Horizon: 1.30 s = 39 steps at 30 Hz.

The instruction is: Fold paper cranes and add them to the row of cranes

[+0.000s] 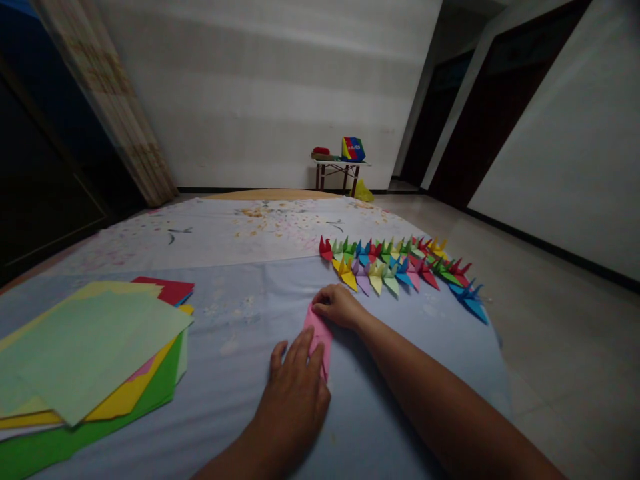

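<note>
A folded pink paper (320, 333) lies on the light blue cloth (240, 333) in front of me. My left hand (295, 387) rests flat on its near end, fingers stretched out. My right hand (339, 305) presses its far end, fingers curled down onto the paper. Just beyond the right hand stand rows of several folded paper cranes (400, 265) in many colours.
A loose stack of coloured paper sheets (85, 353) lies at the left. A patterned white cloth (225, 227) lies beyond the blue one. A small table (337, 170) with coloured items stands by the far wall. Bare tiled floor (550, 320) is at the right.
</note>
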### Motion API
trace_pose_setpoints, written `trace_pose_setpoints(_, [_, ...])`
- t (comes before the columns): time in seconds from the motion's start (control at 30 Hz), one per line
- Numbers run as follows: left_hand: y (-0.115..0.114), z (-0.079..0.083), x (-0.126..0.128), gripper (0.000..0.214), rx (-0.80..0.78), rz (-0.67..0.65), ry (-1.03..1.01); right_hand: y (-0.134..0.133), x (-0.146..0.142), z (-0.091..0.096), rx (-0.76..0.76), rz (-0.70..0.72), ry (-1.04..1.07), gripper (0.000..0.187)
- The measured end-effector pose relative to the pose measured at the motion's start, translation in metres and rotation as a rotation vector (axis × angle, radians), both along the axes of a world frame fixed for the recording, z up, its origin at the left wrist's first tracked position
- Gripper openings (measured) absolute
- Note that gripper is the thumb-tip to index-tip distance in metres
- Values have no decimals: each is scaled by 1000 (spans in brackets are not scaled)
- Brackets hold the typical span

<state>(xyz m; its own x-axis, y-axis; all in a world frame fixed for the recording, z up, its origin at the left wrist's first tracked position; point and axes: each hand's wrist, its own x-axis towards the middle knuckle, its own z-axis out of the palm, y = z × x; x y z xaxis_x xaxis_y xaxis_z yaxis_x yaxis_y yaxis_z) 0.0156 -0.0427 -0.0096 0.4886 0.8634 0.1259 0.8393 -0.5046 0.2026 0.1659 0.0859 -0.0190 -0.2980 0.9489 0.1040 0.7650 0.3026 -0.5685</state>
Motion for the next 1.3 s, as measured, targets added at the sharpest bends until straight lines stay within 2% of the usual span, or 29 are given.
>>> trace_pose_setpoints(0.13, [6,-12,-7,50,117,11,-121,-5,1,4,19,-24,19,15])
trace_pose_setpoints(0.23, [13,-16,-12,46,107,73,-221,-16,5,11,74,-24,24,15])
trace_pose_setpoints(0.33, [18,-14,-15,41,88,103,-243,-29,10,16,69,49,23,13])
trace_pose_setpoints(0.53, [13,5,-18,36,167,100,-116,-43,17,13,19,126,-21,17])
trace_pose_setpoints(0.67, [7,13,-15,36,122,82,-38,-43,21,10,6,142,-5,19])
trace_pose_setpoints(1.0, [10,14,-16,46,29,14,59,-43,26,11,-33,192,0,24])
trace_pose_setpoints(1.3, [14,18,-20,48,-1,-52,109,-41,27,3,-13,223,-33,30])
